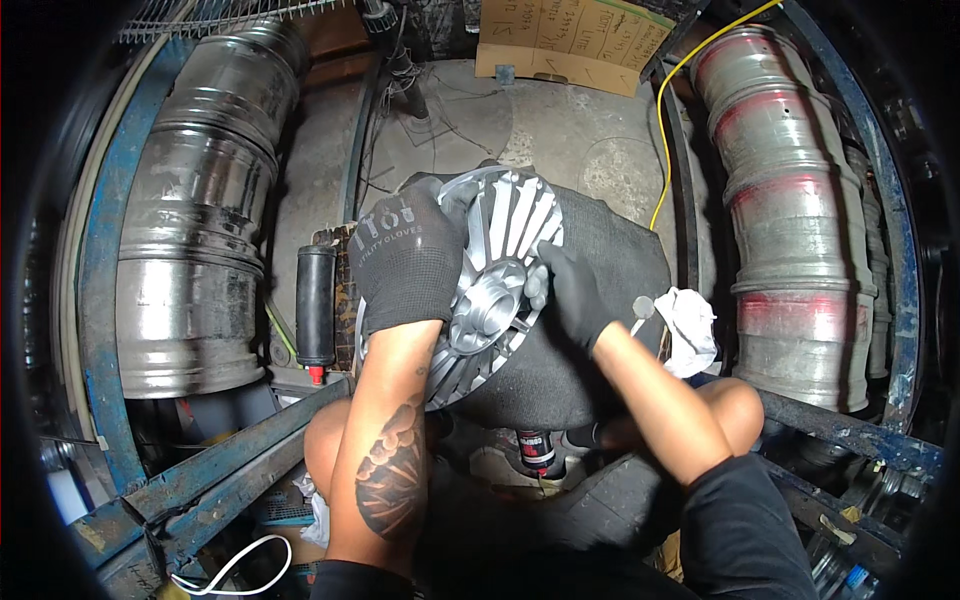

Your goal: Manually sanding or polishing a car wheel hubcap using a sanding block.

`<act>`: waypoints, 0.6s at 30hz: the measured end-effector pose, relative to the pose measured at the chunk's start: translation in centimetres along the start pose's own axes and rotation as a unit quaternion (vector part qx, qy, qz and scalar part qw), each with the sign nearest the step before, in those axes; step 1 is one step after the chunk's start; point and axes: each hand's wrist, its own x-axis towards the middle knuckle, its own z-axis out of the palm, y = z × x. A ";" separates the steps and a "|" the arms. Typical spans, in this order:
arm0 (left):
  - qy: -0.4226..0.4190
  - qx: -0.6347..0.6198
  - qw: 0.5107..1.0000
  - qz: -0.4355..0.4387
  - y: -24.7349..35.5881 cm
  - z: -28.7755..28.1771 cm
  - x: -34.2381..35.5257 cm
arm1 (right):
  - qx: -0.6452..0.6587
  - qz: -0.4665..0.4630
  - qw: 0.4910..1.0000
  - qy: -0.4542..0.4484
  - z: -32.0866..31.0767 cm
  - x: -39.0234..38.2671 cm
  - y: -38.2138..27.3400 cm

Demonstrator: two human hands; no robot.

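A silver multi-spoke wheel face (494, 313) is tilted on a dark grey mat (625, 259). My left hand (408, 255), in a dark grey glove with printed lettering, grips its upper left side, fingertips mostly hidden. My right hand (566, 290), also gloved, has curled fingers on the spokes just right of the hub. To the left lies a black cylindrical tool with a red tip (316, 305); to the right are a white cloth (688, 330) and a small round-headed tool (642, 308).
Stacked metal rims (200, 310) line the left, more red-marked rims (790, 235) the right, within blue steel framing (897, 300). Cardboard (570, 35) stands at the back beside a yellow hose (664, 140). A spray can (536, 450) is below the mat; a white cable (230, 570) lies lower left.
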 end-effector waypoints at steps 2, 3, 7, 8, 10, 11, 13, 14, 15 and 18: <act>0.005 0.022 1.000 -0.019 -0.8 -2.8 -0.5 | 0.191 0.081 0.978 -0.033 2.6 0.1 -1.1; -0.005 0.016 1.000 -0.018 -0.4 -3.0 -0.6 | 0.287 0.114 0.950 -0.054 1.6 1.4 -2.2; 0.015 0.002 1.000 0.003 1.0 -1.6 -0.8 | 0.314 0.054 0.945 -0.069 -3.2 4.7 -3.2; 0.012 0.021 0.999 -0.021 -1.0 -2.0 -1.3 | 0.205 0.049 0.976 -0.058 1.0 2.1 -1.7; 0.009 0.024 0.999 -0.034 -2.1 -2.1 -1.6 | 0.026 0.016 0.997 -0.069 1.8 -1.2 -1.6; 0.004 0.019 0.999 -0.026 -2.2 -2.3 -1.4 | 0.023 -0.063 0.992 -0.109 0.2 -2.2 -2.3; -0.016 0.004 1.000 -0.008 -2.3 -0.9 -1.4 | -0.050 -0.086 0.995 -0.014 -0.9 -5.2 -8.2; 0.007 -0.033 0.999 -0.005 -1.4 -1.1 -1.5 | 0.012 -0.138 0.990 0.008 -3.4 -5.5 -9.1; 0.031 -0.056 0.998 -0.010 -1.6 -1.8 -2.0 | 0.082 -0.184 0.979 0.018 -4.7 -5.4 -9.0; -0.005 -0.106 0.994 -0.007 -3.5 -3.2 -2.9 | 0.093 -0.131 0.984 0.081 -5.9 -3.8 -5.0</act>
